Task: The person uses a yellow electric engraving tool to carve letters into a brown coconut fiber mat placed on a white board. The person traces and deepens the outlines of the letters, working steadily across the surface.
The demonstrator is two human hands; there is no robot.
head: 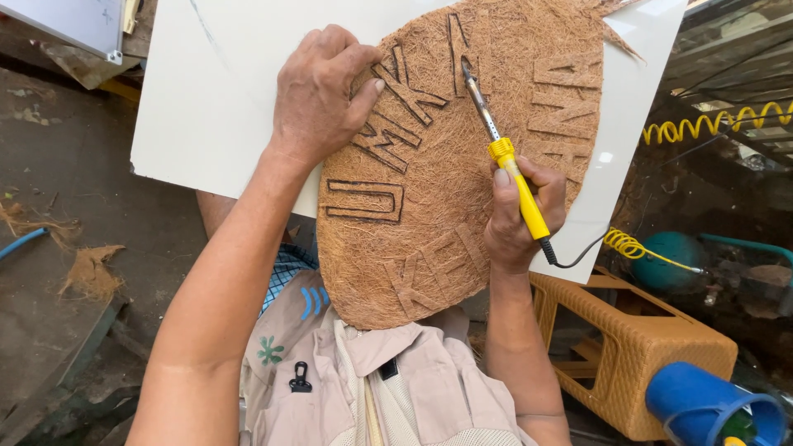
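Note:
A brown coconut-fibre sheet [496,107], cut in a rounded leaf shape with burnt dark letters, lies on a white board [215,91] over my lap. My left hand [318,95] presses flat on the sheet's upper left edge, fingers spread over the letters. My right hand [520,211] grips a yellow-handled burning tool [516,182] like a pen. Its metal tip [467,76] touches the fibre near the top middle of the sheet.
A yellow coiled cable [628,245] runs from the tool to the right. A tan woven plastic stool [636,347] stands at lower right beside a blue cylinder [702,405]. Dirt floor with fibre scraps [91,268] lies to the left.

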